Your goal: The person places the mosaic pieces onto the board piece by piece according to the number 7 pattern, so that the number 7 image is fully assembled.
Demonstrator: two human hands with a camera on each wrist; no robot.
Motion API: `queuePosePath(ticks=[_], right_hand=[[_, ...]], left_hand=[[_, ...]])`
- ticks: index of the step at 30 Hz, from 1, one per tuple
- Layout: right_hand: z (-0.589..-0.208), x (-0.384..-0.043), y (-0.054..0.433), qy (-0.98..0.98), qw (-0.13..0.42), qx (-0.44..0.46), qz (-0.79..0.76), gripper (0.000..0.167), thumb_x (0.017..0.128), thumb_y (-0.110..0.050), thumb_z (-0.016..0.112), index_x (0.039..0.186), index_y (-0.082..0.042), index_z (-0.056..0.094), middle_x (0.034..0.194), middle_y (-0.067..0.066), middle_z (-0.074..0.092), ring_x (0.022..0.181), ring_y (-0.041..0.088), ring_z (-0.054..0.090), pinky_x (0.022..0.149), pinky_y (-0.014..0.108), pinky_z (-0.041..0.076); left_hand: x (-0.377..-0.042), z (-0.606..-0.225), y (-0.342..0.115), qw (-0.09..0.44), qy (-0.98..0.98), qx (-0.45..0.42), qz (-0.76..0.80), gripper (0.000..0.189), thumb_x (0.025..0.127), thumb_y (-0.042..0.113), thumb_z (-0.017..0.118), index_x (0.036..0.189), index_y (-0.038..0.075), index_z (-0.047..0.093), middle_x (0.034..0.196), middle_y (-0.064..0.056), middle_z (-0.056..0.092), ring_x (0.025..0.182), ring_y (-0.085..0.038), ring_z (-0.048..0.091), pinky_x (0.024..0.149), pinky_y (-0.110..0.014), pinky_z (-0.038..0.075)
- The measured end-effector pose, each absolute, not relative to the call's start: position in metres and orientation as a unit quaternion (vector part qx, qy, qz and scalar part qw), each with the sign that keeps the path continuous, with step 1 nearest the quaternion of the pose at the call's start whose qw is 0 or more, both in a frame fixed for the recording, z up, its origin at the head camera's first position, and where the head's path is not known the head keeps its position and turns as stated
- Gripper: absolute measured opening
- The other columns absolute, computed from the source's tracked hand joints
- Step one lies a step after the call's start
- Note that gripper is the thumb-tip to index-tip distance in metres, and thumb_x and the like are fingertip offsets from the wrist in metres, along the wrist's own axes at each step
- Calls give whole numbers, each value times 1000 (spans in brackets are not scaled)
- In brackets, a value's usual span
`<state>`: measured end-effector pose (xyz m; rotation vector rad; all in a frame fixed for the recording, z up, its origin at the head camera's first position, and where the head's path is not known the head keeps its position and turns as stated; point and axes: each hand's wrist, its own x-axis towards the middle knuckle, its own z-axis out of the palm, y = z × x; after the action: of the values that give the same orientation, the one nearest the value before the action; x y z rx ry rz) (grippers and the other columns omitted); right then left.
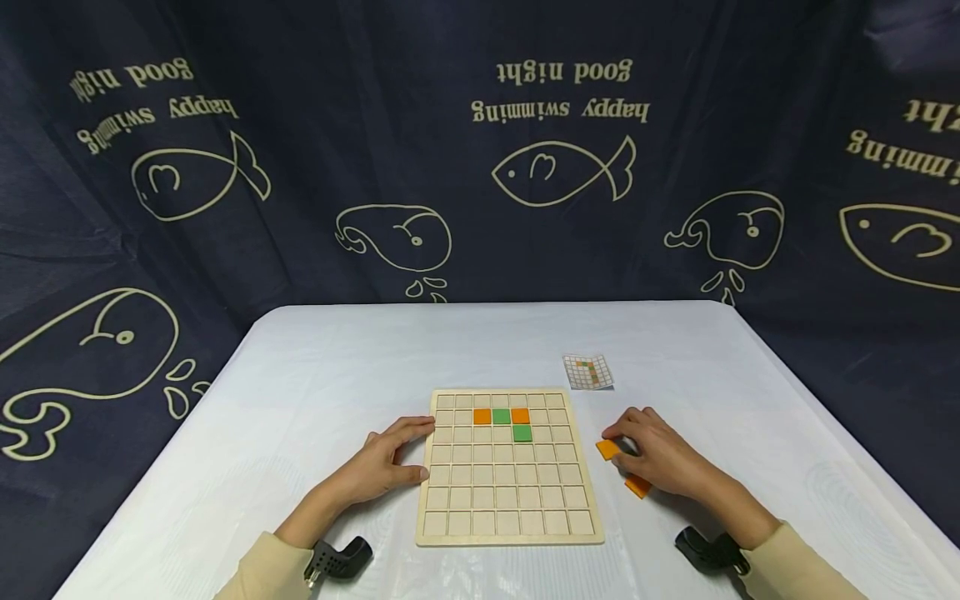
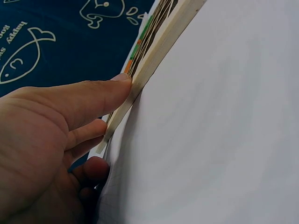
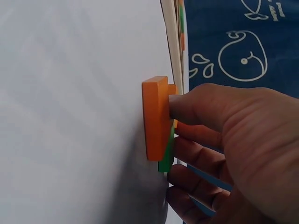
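Observation:
A wooden grid board (image 1: 483,476) lies flat on the table, with two orange tiles and a green tile in one row. Another green tile (image 1: 522,433) sits just below the right orange one. My left hand (image 1: 378,467) rests at the board's left edge, its thumb and fingertips spread along the rim. To the right of the board, my right hand (image 1: 660,454) pinches an orange tile (image 1: 608,450) between thumb and forefinger. Another orange tile (image 3: 155,121) lies closer to the wrist. Beside it, partly hidden, is a green tile (image 3: 164,158).
Beyond the board's far right corner lies a small paper card (image 1: 588,372) printed with a coloured grid pattern. A white cloth (image 1: 330,350) covers the table. Behind hangs a dark blue curtain (image 1: 300,100) with fish and whale drawings.

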<state>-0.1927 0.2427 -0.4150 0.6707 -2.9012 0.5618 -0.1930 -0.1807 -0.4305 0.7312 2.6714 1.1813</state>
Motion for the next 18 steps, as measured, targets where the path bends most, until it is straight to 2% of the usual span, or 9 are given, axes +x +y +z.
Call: queuePosePath(ticks=[11,18], right_hand=[[-415,-194,244,-959,45,205,189,21,78,-18,73,99,-15,71,98,-4,60,87,10,45,73,28,41],[-417,-195,244,-963,42,192,185,19,78,-19,73,97,-15,71,97,-4,60,88,10,45,74,29,42]], left_hand=[[-193,-431,-180,66,887,236,391,66,81,27,74,139,9,47,149,0,39,138,-25,34,82,-32,21],[-193,-431,-179,65,888,237,388,66,81,27,73,139,9,47,148,0,39,139,-26,33,87,-38,21]])
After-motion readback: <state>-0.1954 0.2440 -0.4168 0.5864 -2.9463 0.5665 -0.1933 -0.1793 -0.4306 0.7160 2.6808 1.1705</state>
